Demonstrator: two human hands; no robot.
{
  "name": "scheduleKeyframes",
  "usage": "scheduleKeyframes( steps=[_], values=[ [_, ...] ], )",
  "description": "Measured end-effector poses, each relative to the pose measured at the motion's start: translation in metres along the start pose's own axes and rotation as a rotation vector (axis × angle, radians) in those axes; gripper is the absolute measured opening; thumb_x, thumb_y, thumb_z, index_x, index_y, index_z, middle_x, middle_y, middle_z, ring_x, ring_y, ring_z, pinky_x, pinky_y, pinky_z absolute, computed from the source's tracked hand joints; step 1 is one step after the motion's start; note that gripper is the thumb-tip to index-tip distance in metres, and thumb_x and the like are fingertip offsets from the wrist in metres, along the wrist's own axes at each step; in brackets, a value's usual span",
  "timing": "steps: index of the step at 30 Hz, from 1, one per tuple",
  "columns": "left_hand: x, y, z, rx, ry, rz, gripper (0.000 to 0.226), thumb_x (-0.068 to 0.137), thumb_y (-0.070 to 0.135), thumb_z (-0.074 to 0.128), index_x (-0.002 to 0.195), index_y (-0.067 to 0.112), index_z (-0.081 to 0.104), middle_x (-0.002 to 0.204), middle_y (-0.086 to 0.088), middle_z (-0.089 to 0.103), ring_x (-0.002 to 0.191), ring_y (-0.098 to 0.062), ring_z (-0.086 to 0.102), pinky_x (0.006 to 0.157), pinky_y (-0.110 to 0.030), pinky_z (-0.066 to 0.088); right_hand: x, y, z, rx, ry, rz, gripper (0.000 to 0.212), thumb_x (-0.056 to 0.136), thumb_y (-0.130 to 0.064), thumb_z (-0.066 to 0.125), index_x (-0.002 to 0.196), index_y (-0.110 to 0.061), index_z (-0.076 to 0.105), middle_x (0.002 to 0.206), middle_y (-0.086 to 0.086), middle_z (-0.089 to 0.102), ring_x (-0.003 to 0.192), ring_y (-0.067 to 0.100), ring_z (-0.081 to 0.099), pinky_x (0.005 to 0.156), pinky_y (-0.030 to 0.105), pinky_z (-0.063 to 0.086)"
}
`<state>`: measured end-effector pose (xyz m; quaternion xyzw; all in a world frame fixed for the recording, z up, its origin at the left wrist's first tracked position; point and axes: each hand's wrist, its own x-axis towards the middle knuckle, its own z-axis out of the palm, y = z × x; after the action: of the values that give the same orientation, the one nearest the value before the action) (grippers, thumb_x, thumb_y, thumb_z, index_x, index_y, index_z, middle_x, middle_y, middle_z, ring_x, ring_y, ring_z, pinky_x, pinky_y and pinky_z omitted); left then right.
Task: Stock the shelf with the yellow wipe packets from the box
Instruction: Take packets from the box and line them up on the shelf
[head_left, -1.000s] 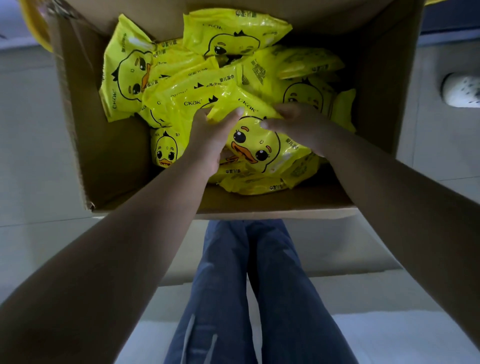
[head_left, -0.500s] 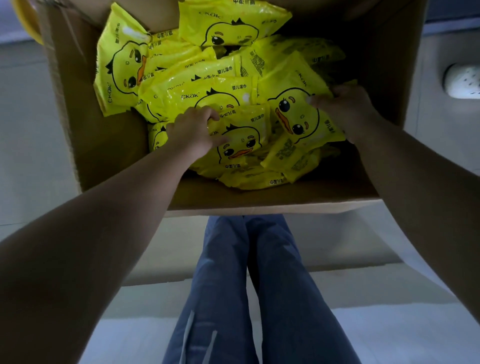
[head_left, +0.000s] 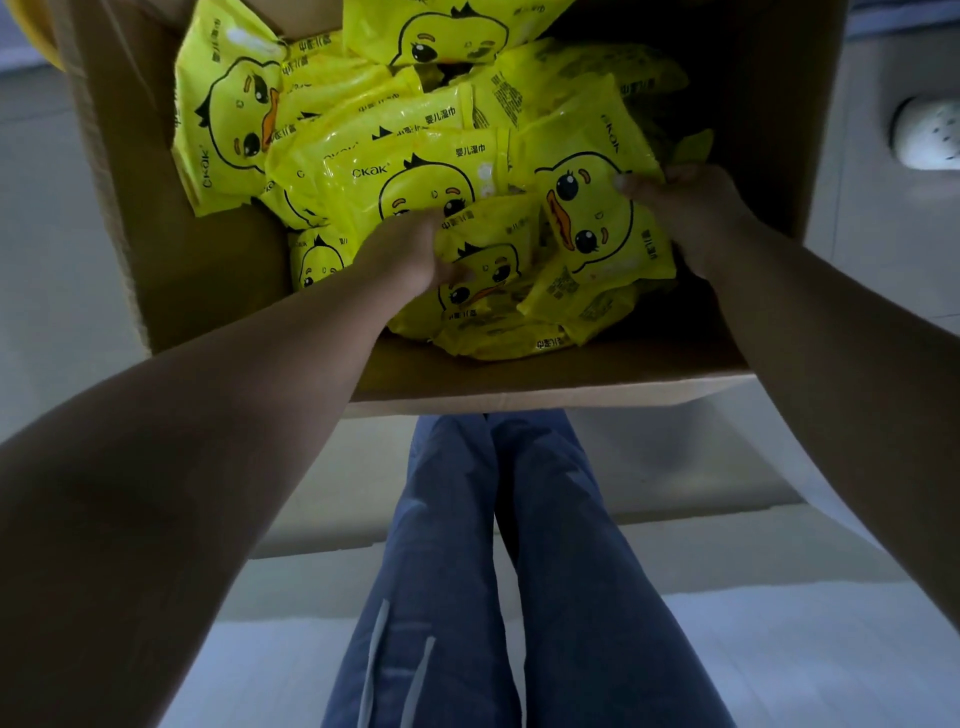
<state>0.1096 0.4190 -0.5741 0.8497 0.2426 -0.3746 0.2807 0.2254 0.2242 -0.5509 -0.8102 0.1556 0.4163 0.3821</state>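
Note:
An open cardboard box (head_left: 208, 280) holds several yellow wipe packets printed with a cartoon duck. My left hand (head_left: 410, 249) is inside the box, fingers curled around the edge of a small packet (head_left: 493, 260) near the front. My right hand (head_left: 685, 208) grips the right edge of a larger packet (head_left: 587, 208) that is turned sideways, duck face pointing left. More packets (head_left: 395, 135) lie piled behind and under these. No shelf is in view.
The box's near wall (head_left: 519, 384) is just beyond my legs in blue jeans (head_left: 519, 571). Pale tiled floor surrounds the box. A white shoe (head_left: 930, 132) sits on the floor at the far right.
Both hands were together on one packet a second ago. The right hand then pulled that packet to the right and turned it sideways, while the left hand took hold of a smaller packet beneath.

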Motion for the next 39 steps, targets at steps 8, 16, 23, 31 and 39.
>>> scheduleKeyframes(
  steps=[8,16,23,31,39],
  values=[
    [-0.037,-0.014,-0.021,-0.256,0.018,-0.133,0.063,0.082,0.045,0.060,0.127,0.003,0.046,0.102,-0.014,0.059,0.086,-0.023,0.056,0.070,-0.030,0.042,-0.027,-0.004,-0.003,0.057,-0.027,-0.003,0.034,0.082,-0.026,0.068,0.108,-0.004,0.064,0.110,0.016,0.066,0.095,0.025,0.065,0.086,0.040,0.053],
    [-0.125,0.010,-0.103,-0.517,0.095,-0.066,0.048,0.082,0.044,0.060,0.113,0.008,0.055,0.097,-0.002,0.055,0.081,-0.013,0.051,0.073,-0.024,0.040,-0.104,-0.071,-0.043,-0.007,-0.071,-0.205,0.034,0.082,-0.023,0.067,0.101,0.006,0.064,0.103,0.028,0.065,0.087,0.030,0.062,0.090,0.056,0.048],
    [-0.245,0.060,-0.213,-0.502,0.235,0.100,0.050,0.070,0.048,0.066,0.109,0.017,0.063,0.108,-0.004,0.066,0.091,-0.018,0.063,0.088,-0.030,0.047,-0.214,-0.182,-0.116,-0.068,-0.063,-0.511,0.012,0.085,-0.025,0.064,0.079,-0.015,0.068,0.057,-0.006,0.067,0.044,-0.004,0.058,0.051,0.011,0.047],
    [-0.362,0.078,-0.309,-0.406,0.505,0.192,0.015,0.078,0.031,0.069,0.075,0.017,0.065,0.057,0.010,0.065,0.054,-0.002,0.059,0.054,-0.013,0.044,-0.328,-0.276,-0.164,-0.191,-0.071,-0.792,0.018,0.086,-0.025,0.063,0.073,-0.012,0.065,0.073,0.006,0.064,0.054,0.007,0.057,0.052,0.017,0.044],
    [-0.427,0.077,-0.390,-0.300,0.677,0.290,0.014,0.076,0.034,0.071,0.084,0.024,0.067,0.078,0.016,0.067,0.072,0.000,0.060,0.062,-0.011,0.044,-0.400,-0.349,-0.191,-0.241,-0.005,-0.997,0.018,0.084,-0.027,0.065,0.073,-0.013,0.069,0.058,-0.003,0.069,0.050,0.010,0.062,0.053,0.021,0.051]
  ],
)
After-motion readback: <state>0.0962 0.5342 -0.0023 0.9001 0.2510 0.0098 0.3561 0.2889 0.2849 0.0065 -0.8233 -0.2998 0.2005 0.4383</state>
